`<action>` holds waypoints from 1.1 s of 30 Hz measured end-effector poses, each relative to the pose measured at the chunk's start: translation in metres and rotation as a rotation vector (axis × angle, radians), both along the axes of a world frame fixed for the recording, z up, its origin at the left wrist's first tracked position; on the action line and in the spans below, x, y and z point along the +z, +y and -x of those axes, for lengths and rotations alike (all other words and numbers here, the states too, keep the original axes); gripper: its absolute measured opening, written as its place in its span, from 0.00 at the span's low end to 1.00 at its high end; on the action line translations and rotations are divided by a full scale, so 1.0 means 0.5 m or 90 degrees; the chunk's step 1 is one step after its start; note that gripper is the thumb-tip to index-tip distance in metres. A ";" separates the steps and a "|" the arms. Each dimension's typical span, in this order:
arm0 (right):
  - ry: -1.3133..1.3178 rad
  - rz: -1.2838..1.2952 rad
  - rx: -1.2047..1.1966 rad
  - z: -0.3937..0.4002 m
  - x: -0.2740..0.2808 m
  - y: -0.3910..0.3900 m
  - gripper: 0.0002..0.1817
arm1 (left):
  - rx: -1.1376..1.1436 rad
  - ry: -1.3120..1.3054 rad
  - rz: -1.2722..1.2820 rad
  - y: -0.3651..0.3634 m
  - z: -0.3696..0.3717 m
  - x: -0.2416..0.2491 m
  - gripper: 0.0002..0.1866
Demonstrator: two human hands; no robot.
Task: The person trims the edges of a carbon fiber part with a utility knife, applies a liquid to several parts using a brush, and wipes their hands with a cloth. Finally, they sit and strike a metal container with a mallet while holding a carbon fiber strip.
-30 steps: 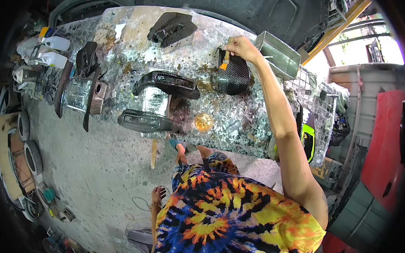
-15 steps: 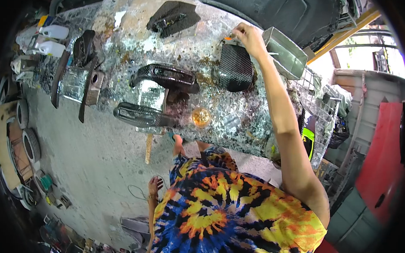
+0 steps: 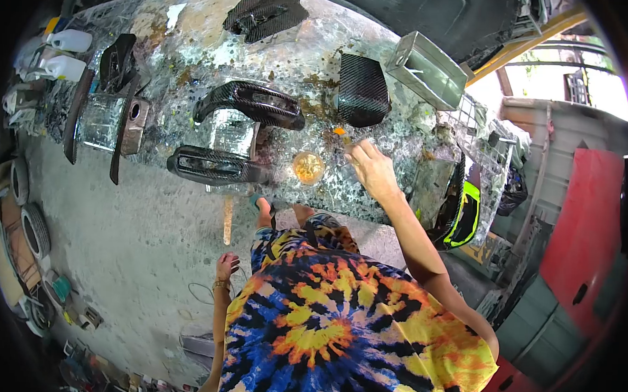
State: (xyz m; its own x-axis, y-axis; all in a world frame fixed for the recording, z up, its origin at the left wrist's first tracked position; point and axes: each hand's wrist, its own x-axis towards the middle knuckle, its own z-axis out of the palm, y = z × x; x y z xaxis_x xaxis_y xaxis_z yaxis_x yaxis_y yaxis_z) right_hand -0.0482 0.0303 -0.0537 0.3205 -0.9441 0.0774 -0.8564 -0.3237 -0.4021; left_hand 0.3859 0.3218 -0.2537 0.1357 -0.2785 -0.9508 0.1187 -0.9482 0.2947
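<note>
My right hand (image 3: 371, 169) is closed in a pinch over the workbench, just right of a cup of amber liquid (image 3: 308, 168). From its fingers sticks out a small slim tool with an orange end (image 3: 339, 131); its exact kind is too small to make out. Beyond the hand lies a glossy black carbon-fibre panel (image 3: 363, 90), apart from it. My left hand (image 3: 227, 265) hangs low beside my body above the floor, fingers apart and holding nothing. Left of the cup, two long carbon-fibre parts, a farther one (image 3: 251, 104) and a nearer one (image 3: 215, 166), rest on supports.
The stained workbench (image 3: 171, 115) also bears an angular carbon piece (image 3: 266, 14), a metal tray (image 3: 429, 72) and white jugs (image 3: 64, 68) at far left. A black-and-lime part (image 3: 465, 215) stands at the right end. Tyres (image 3: 35, 229) lie along the left floor.
My right hand has come back from the far edge of the carbon panel towards me, near the cup, with the orange-ended tool. My left hand still hangs down.
</note>
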 end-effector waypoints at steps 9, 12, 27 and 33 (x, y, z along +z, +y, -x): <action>-0.216 0.032 -0.220 0.039 0.078 -0.058 0.06 | -0.050 -0.014 -0.014 -0.019 -0.099 -0.034 0.17; -0.514 -0.032 -0.312 0.068 0.052 -0.096 0.08 | -0.009 -0.027 0.014 -0.023 -0.103 -0.019 0.17; -0.404 -0.253 -0.017 0.112 -0.072 -0.494 0.16 | 0.026 -0.023 0.026 0.083 0.048 0.032 0.21; -0.393 -0.322 -0.053 0.143 -0.111 -0.591 0.12 | 0.008 -0.043 -0.021 0.083 0.089 0.062 0.21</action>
State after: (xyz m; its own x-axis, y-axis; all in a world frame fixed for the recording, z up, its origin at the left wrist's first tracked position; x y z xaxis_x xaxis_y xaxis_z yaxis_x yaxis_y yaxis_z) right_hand -0.1199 -0.2651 -0.1092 0.2863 -0.9310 -0.2262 -0.4444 0.0801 -0.8922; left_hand 0.3412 0.3631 -0.2228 0.2033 -0.2457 -0.9478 0.1111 -0.9560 0.2717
